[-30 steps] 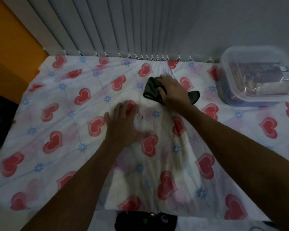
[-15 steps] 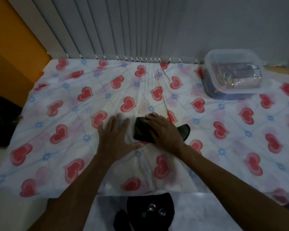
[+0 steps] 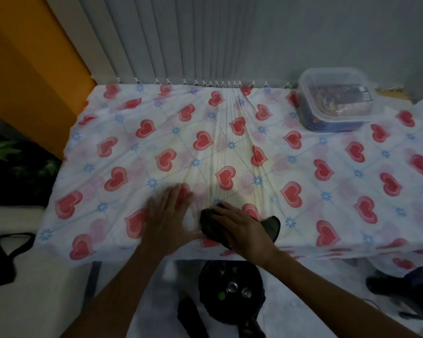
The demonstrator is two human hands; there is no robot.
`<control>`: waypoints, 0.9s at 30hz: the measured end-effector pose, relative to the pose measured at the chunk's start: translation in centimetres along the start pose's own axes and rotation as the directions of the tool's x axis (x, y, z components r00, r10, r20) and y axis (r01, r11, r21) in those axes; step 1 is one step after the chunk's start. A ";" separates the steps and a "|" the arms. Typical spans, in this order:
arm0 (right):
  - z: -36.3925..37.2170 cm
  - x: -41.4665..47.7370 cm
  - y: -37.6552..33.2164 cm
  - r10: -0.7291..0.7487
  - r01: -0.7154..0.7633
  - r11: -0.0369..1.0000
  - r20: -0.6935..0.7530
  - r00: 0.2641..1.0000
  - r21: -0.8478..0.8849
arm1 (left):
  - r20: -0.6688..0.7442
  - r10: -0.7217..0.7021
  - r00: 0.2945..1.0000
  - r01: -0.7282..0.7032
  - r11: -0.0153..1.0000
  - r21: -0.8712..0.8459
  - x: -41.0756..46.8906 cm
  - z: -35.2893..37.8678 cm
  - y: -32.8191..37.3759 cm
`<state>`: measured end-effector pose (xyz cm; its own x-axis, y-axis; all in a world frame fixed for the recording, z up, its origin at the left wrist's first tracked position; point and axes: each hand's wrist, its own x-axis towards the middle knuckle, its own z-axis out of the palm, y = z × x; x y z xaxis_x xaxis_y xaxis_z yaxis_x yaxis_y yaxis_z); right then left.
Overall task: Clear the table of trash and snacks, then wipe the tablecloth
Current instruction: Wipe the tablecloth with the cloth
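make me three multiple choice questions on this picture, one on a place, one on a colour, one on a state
1. Where on the tablecloth does the clear plastic container stand?
A. near left corner
B. far right
C. dead centre

2. What colour are the hearts printed on the tablecloth?
A. green
B. red
C. yellow

3. How does the left hand lie?
A. flat on the tablecloth, fingers straight
B. curled round a bottle
C. lifted clear of the tablecloth

Answers:
1 B, it sits at the far edge, to the right.
2 B, every heart shows red against the white fabric.
3 A, its palm rests on the fabric beside the dark cloth that the right hand presses.
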<state>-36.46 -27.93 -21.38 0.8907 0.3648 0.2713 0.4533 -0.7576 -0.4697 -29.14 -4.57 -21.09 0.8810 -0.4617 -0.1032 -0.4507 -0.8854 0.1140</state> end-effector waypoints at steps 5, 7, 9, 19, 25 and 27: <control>-0.1 0.5 -2.4 -0.114 0.108 0.992 0.100 0.988 0.064 | 0.016 0.085 0.996 -0.084 0.996 -0.026 -2.3 -0.6 -1.4; -1.2 2.4 -2.8 -0.087 0.077 0.995 0.200 0.976 0.058 | -0.073 0.157 0.985 -0.161 0.986 -0.051 -2.6 -1.1 -2.5; -2.8 5.6 -2.6 -0.030 0.008 0.996 0.244 0.969 0.088 | -0.142 0.168 0.975 -0.177 0.983 -0.052 -1.7 -2.2 -3.7; -6.8 25.4 8.2 0.462 -0.461 0.885 -0.221 0.859 0.061 | -0.093 -0.171 0.981 0.158 0.979 -0.128 8.6 -5.5 -8.2; -1.2 26.6 13.2 0.545 -0.537 0.821 -0.013 0.838 -0.196 | -0.010 -0.240 0.971 0.238 0.965 -0.114 8.9 -2.9 -10.6; 0.6 25.7 12.8 0.501 -0.508 0.840 -0.091 0.861 -0.191 | -0.039 -0.234 0.971 0.230 0.969 -0.087 8.7 -2.3 -10.9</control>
<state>-7.73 -27.90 -20.86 0.9906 -0.1146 0.0750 -0.0789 -0.9251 -0.3715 -16.24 1.24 -20.93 0.9669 -0.2394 -0.0882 -0.2218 -0.9596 0.1731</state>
